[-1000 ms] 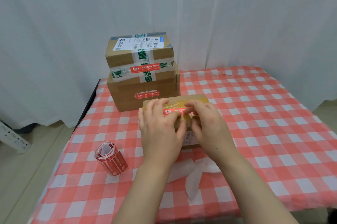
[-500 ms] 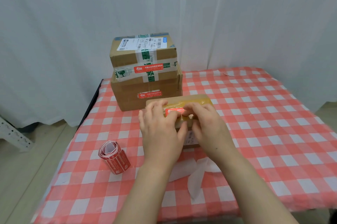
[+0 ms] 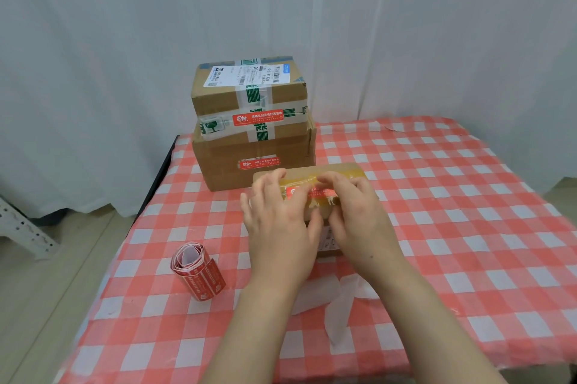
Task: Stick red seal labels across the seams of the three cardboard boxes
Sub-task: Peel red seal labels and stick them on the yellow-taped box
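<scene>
The small box (image 3: 340, 169) lies on the table (image 3: 468, 227), just in front of two bigger boxes that stand one on the other. A red label (image 3: 318, 193) lies across the shiny tape on top of the small box. Both hands rest on this box. The left hand (image 3: 278, 227) lies with its fingers (image 3: 271, 183) nearly flat over the left end of the label. The right hand (image 3: 356, 221) presses the right end of the label with its fingers (image 3: 335, 183) only a little bent, and neither hand grips anything. The upper box (image 3: 249, 96) has a red label (image 3: 257, 117) on its front tape, and the lower box (image 3: 224, 162) has one (image 3: 259, 162) on its front side. A roll of labels (image 3: 199, 274) lies on the table to the left of the left arm. White paper strips (image 3: 340, 315) lie between the arms, near the table's front edge.
</scene>
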